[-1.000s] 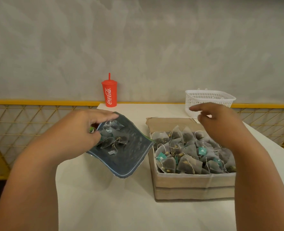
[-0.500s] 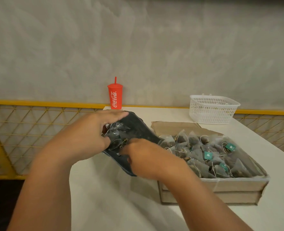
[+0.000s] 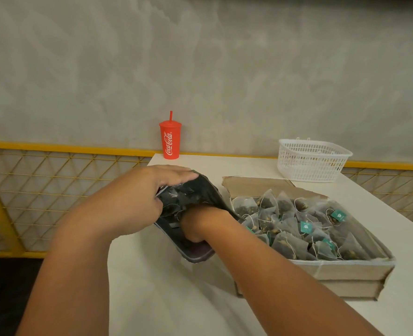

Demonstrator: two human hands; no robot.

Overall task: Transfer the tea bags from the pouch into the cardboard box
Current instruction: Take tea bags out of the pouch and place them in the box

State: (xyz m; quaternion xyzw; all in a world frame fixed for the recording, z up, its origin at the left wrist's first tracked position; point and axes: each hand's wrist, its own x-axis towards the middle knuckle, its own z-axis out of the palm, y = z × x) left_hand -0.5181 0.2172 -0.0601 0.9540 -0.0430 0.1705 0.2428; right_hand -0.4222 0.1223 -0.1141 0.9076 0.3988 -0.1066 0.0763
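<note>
Biggest risk: the pouch point(image 3: 195, 253) hangs above the table point(image 3: 166, 299) from one edge only; if the right hand point(image 3: 200, 224) pulls out against that grip, I judge the pouch could slip free or tip and spill its bags onto the table.
Smaller risk: strings and tags inside may tangle, so a drawn bag could drag others out short of the box.
Cardboard box point(image 3: 341, 275): open, on the table just right of the pouch, heaped with pyramid tea bags point(image 3: 290, 243), some showing teal tags.
Pouch contents: a few more tea bags, dimly seen.
White basket point(image 3: 312, 160): behind the box; contents unclear.
Red cup point(image 3: 170, 139): lidded, by the wall.
Left hand point(image 3: 132, 202): pinching the pouch's upper edge, holding its mouth wide.
Right hand: buried inside the pouch; whether its fingers have closed on anything, I cannot tell.
</note>
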